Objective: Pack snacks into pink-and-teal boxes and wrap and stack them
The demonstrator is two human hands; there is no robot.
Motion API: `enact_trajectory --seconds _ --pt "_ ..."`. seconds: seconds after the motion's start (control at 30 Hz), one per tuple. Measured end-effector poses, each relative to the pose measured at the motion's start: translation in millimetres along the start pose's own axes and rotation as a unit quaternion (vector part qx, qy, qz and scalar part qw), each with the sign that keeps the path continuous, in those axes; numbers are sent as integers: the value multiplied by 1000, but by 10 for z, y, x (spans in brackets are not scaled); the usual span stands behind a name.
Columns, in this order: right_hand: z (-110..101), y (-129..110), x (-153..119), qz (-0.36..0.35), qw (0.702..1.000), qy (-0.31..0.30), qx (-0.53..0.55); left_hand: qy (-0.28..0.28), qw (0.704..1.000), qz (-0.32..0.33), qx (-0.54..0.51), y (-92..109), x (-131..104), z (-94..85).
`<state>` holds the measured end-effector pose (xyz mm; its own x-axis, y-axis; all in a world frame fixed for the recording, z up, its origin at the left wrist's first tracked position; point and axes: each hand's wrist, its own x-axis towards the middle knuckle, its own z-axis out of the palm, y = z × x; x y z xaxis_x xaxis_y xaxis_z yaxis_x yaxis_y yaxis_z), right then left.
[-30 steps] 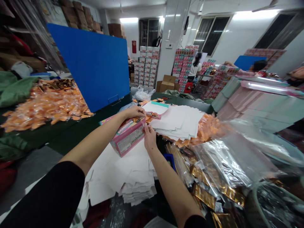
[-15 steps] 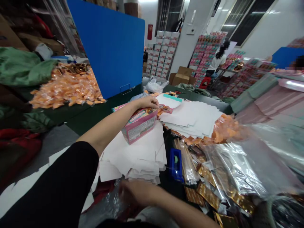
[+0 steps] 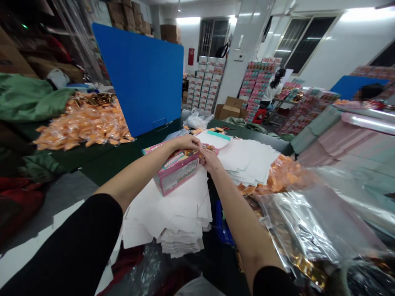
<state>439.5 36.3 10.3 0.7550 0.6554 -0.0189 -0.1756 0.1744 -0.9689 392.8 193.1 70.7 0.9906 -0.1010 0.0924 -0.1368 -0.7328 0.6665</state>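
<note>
Your pink box stands in shape, both hands at its far right corner.
The box (image 3: 180,177) sits on white sheets (image 3: 166,216) on the bench (image 3: 106,162), folded up; whether the end by your fingers is closed can't be told. Your left hand (image 3: 187,142) lies over the top edge, your right hand (image 3: 210,159) has its fingers together there; what they pinch is hidden. Your right forearm partly blocks the blue tape dispenser (image 3: 219,224).
</note>
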Motion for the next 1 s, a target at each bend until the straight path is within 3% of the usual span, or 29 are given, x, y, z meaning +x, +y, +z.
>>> enact_trajectory --seconds 0.1,0.17,0.23,0.3,0.4,0.47,0.5,0.53,0.6,0.7,0.77,0.9,1.0 --pt "15 -19 -30 53 996 -16 74 8 1000 -12 9 54 -20 6" --pt "22 -37 -53 53 993 -14 101 37 999 -12 -4 129 -56 -38" --pt "29 -41 -74 47 992 -17 119 94 995 3 -41 239 -149 -145" --pt "35 -24 -87 46 990 -19 133 196 975 25 -97 375 -352 -283" --pt "45 27 -85 36 989 -11 141 415 892 30 -173 571 -915 -338" --pt "53 64 -66 26 989 -9 143 532 819 2 -215 647 -1396 -129" --pt "56 81 -54 22 990 -11 142 564 792 -11 -235 659 -1630 55" --pt "58 95 -41 17 990 -17 140 579 773 -34 -258 654 -1840 279" --pt "56 118 -16 6 992 -30 125 547 767 -134 -307 612 -2147 762" --pt "34 143 8 -6 996 -37 87 480 753 -244 -377 564 -2283 1283" --pt "11 156 15 -7 997 -36 66 473 747 -250 -395 586 -2216 1387" --pt "-36 161 34 -12 998 -59 34 489 742 -229 -398 665 -1994 1282" --pt "-49 139 43 -3 997 -76 35 507 719 -229 -416 631 -1889 1243"
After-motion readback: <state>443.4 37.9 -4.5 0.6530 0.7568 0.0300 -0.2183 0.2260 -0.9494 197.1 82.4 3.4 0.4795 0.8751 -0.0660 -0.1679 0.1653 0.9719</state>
